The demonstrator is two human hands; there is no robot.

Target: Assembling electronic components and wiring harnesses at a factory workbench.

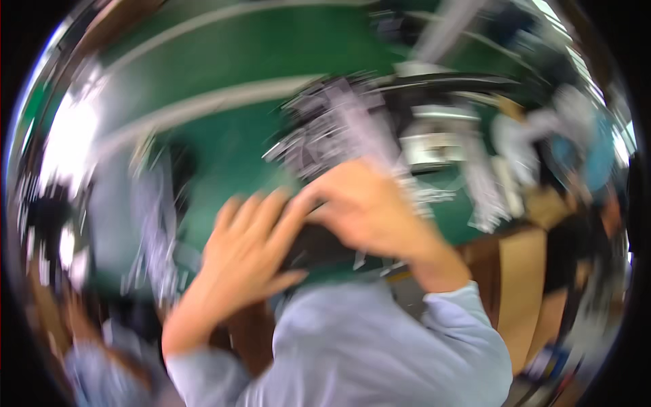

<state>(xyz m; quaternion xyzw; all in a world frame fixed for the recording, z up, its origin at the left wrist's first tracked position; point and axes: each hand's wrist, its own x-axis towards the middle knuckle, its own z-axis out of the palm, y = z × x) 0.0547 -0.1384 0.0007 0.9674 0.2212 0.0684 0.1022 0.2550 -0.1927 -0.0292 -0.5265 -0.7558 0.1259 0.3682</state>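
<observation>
Motion smears the whole head view. My left hand [247, 241] is over the near edge of the green table [224, 156], its fingers stretched out and apart. My right hand [369, 207] reaches in from the right, fingers bent, its fingertips meeting the left index finger. Whatever the right fingers pinch, if anything, is hidden. Below both hands lies a dark, flat-looking patch [315, 247] that I cannot name. Just beyond them is a heap of grey and dark pieces [312, 132], with a pale strip across it.
Right of the heap stands a white boxy object [434, 146], beside a bundle of thin white strands [485, 203]. More pale strands [159, 224] lie at left. A cardboard box [522, 292] stands by the near right edge. Other people [586, 149] are at right and lower left.
</observation>
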